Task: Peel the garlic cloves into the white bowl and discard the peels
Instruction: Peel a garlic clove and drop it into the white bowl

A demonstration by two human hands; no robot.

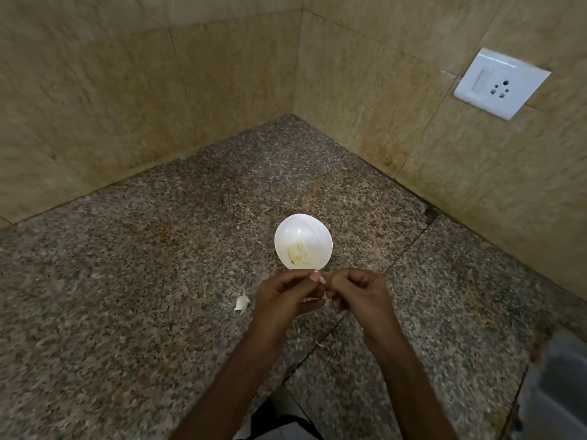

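A small white bowl (303, 241) stands on the speckled granite counter (158, 281), with several pale peeled cloves at its near side. Just in front of the bowl my left hand (286, 295) and my right hand (357, 292) meet, fingers curled, pinching a garlic clove (318, 277) between them; only its pale tip shows above my fingertips. An unpeeled garlic clove (242, 303) lies on the counter to the left of my left hand.
Tiled walls close the counter at the back and right, meeting in a corner. A white switch and socket plate (502, 84) sits on the right wall. A steel sink edge (559, 392) shows at the lower right. Tiny peel flecks lie on the counter.
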